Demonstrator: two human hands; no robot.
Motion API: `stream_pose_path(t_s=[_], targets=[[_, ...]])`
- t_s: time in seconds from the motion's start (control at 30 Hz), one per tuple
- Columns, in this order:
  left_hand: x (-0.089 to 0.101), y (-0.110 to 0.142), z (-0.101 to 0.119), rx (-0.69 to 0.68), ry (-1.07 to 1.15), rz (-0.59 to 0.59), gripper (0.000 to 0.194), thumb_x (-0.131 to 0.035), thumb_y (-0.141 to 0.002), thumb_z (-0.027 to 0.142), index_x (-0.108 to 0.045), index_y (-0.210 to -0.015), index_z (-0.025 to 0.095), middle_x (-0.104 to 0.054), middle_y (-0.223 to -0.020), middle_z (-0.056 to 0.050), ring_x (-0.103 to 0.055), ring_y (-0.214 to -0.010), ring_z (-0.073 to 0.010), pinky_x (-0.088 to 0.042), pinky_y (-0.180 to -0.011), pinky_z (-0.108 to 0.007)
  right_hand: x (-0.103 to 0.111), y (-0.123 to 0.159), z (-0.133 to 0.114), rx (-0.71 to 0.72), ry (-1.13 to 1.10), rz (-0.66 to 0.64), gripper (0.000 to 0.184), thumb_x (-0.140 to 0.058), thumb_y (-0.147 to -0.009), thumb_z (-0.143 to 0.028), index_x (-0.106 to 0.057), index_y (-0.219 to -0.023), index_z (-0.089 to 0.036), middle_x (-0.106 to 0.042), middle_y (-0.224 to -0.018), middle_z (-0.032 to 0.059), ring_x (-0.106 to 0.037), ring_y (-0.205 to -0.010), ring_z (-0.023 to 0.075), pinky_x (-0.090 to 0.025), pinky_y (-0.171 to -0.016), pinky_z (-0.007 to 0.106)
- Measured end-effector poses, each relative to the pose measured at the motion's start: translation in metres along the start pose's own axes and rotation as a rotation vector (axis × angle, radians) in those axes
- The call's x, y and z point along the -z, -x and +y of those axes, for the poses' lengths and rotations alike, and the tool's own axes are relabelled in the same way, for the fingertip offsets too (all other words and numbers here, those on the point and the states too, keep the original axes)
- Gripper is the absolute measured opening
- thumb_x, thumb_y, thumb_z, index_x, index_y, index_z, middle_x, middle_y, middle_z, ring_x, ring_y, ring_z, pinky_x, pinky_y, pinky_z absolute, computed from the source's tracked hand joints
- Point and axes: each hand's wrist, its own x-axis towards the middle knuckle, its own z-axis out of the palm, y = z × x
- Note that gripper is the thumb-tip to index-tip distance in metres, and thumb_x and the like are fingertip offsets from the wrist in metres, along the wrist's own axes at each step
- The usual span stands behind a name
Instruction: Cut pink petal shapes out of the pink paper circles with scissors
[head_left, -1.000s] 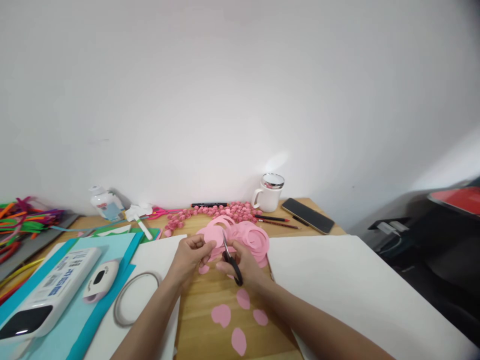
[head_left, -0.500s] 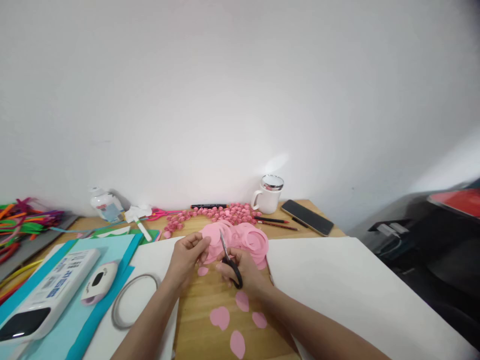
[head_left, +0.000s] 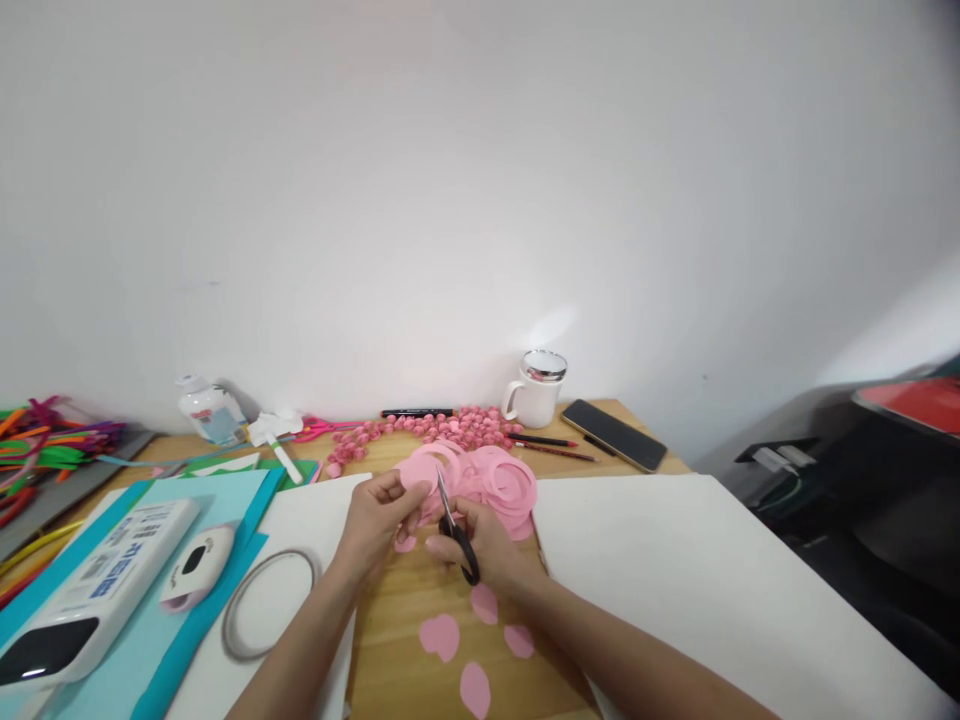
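My left hand [head_left: 386,512] pinches a piece of pink paper [head_left: 417,472] between thumb and fingers. In my right hand [head_left: 480,538] are scissors [head_left: 466,556] with black handles, their blades pointing up beside the pink paper. Just beyond both hands lies a heap of pink paper rings and curled strips [head_left: 504,482]. Several cut pink paper petals [head_left: 475,688] are scattered on the wooden table nearer to me, and another [head_left: 406,545] lies partly under my left hand.
Small pink rolled paper buds [head_left: 442,428] lie along the back, near a white mug [head_left: 534,395], pencils [head_left: 555,452] and a phone [head_left: 616,435]. White sheets [head_left: 675,560] flank the work spot. A tape roll [head_left: 231,630], a white device [head_left: 97,590] and a bottle [head_left: 212,410] are at left.
The pink paper in my left hand has turned and shifted slightly left. My right hand and the scissors have moved a little left and down.
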Motion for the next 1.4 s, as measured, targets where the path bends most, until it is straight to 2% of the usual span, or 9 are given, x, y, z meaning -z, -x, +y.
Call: stream_pose_path(t_s=[0.13,0.23,0.33,0.6,0.97,1.17,1.4], targets=[[0.001,0.000,-0.003,0.042,-0.015,-0.065,0.033,-0.076,-0.060,0.034,-0.051,-0.053,0.015,-0.048,-0.033,0.006,-0.036,-0.028,-0.0045,-0.024,-0.032,-0.016,0.002,-0.002,0.000,0.065,-0.048,0.001,0.038,-0.082,-0.056,-0.034,-0.054,-0.077,-0.018,-0.051,-0.060,-0.0064,-0.045,-0.052,0.0085,-0.036,-0.052,0.022],[0.001,0.000,-0.005,0.053,0.000,-0.083,0.032,-0.076,-0.060,0.034,-0.051,-0.055,0.015,-0.047,-0.034,0.006,-0.035,-0.028,-0.0043,-0.025,-0.032,-0.017,0.002,-0.003,0.000,0.045,-0.068,-0.002,0.039,-0.083,-0.054,-0.032,-0.054,-0.077,-0.019,-0.049,-0.060,-0.0071,-0.042,-0.052,0.0079,-0.033,-0.051,0.021],[0.001,0.000,-0.004,0.052,0.009,-0.069,0.032,-0.075,-0.061,0.035,-0.050,-0.054,0.015,-0.046,-0.033,0.007,-0.034,-0.028,-0.0042,-0.025,-0.032,-0.017,0.002,-0.001,-0.002,0.014,-0.063,0.025,0.038,-0.081,-0.056,-0.033,-0.055,-0.081,-0.019,-0.046,-0.057,-0.0079,-0.039,-0.050,0.0077,-0.029,-0.049,0.021],[0.000,0.000,0.001,0.028,-0.018,-0.028,0.039,-0.074,-0.063,0.037,-0.044,-0.049,0.016,-0.043,-0.034,0.007,-0.032,-0.031,-0.0029,-0.024,-0.034,-0.016,0.004,-0.001,0.002,0.033,-0.004,0.019,0.035,-0.079,-0.059,-0.034,-0.054,-0.078,-0.018,-0.047,-0.056,-0.0081,-0.039,-0.048,0.0068,-0.029,-0.045,0.020],[0.004,0.000,0.002,-0.038,0.010,0.002,0.038,-0.071,-0.068,0.042,-0.049,-0.052,0.015,-0.046,-0.036,0.006,-0.033,-0.032,-0.0028,-0.024,-0.035,-0.015,0.001,0.000,0.003,-0.038,0.031,0.051,0.029,-0.073,-0.064,-0.035,-0.052,-0.072,-0.018,-0.050,-0.044,-0.0082,-0.041,-0.037,0.0064,-0.027,-0.039,0.018],[0.001,0.001,0.001,-0.031,-0.010,0.019,0.035,-0.071,-0.067,0.043,-0.053,-0.054,0.016,-0.050,-0.037,0.005,-0.037,-0.029,-0.0054,-0.026,-0.032,-0.018,0.001,0.002,0.004,-0.027,-0.005,0.029,0.032,-0.074,-0.065,-0.040,-0.054,-0.075,-0.017,-0.052,-0.047,-0.0073,-0.044,-0.039,0.0071,-0.031,-0.041,0.019],[-0.001,0.003,0.008,-0.039,-0.123,-0.001,0.038,-0.073,-0.062,0.041,-0.050,-0.047,0.016,-0.046,-0.034,0.005,-0.036,-0.031,-0.0048,-0.024,-0.034,-0.018,0.001,0.003,-0.003,-0.027,0.024,-0.021,0.038,-0.079,-0.059,-0.042,-0.054,-0.073,-0.017,-0.051,-0.048,-0.0074,-0.044,-0.041,0.0079,-0.032,-0.042,0.020]])
